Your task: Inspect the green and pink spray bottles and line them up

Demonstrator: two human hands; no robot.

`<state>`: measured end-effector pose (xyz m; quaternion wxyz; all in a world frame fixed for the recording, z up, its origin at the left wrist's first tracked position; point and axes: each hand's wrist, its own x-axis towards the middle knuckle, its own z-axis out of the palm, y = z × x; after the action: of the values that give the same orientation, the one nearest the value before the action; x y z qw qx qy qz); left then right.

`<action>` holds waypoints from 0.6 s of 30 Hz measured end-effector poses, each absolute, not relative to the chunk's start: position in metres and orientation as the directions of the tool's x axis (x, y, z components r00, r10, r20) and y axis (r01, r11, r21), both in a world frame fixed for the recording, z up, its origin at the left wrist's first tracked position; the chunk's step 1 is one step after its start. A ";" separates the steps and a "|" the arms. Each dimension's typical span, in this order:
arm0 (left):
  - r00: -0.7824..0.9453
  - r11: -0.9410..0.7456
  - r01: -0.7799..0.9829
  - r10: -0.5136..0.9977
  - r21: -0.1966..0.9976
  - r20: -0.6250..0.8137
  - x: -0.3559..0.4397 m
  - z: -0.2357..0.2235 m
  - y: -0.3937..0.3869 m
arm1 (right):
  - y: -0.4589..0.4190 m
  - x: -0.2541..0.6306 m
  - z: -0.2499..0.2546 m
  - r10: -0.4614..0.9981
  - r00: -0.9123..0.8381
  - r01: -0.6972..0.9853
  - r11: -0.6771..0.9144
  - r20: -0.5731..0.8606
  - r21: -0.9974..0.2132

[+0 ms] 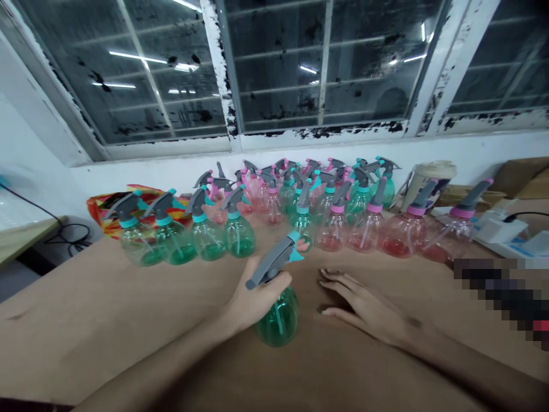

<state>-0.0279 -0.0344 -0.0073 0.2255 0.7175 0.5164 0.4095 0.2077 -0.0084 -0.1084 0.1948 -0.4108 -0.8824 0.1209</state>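
Observation:
A green spray bottle [278, 320] with a grey and turquoise trigger head is in front of me, slightly tilted. My left hand [261, 294] is wrapped round its neck, just under the head. To its right, my right hand [358, 300] lies low over the table with fingers stretched out and holds nothing. Beyond my hands stands a row of spray bottles: green ones [175, 243] on the left, one green bottle [303, 220] in the middle, pink ones [332, 233] on the right.
Behind the row, several more pink and green bottles [273, 206] crowd against the wall below the window. A colourful bag [98, 214] lies at the back left. A white tub [429, 174] and a power strip [500, 226] are at the right, on the brown table [107, 309].

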 end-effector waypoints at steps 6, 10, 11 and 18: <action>0.243 -0.403 0.352 0.911 0.845 0.333 -0.019 -0.004 -0.018 | 0.007 0.206 -0.107 0.731 -0.622 0.640 0.681 0.281 -0.357; 0.248 -0.386 0.372 0.918 0.844 0.310 -0.017 -0.006 -0.003 | 0.008 0.205 -0.110 0.725 -0.625 0.639 0.688 0.290 -0.344; 0.245 -0.372 0.374 0.923 0.850 0.296 -0.016 -0.007 0.000 | 0.008 0.204 -0.111 0.729 -0.620 0.643 0.684 0.290 -0.344; 0.273 -0.380 0.223 0.909 0.898 0.316 -0.005 -0.007 0.022 | 0.005 0.203 -0.114 0.780 -0.589 0.690 0.622 0.214 -0.369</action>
<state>-0.0054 0.0221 -0.0072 0.3831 0.6998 0.4043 0.4473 0.2034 0.0046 -0.1137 0.1796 -0.4164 -0.8826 0.1242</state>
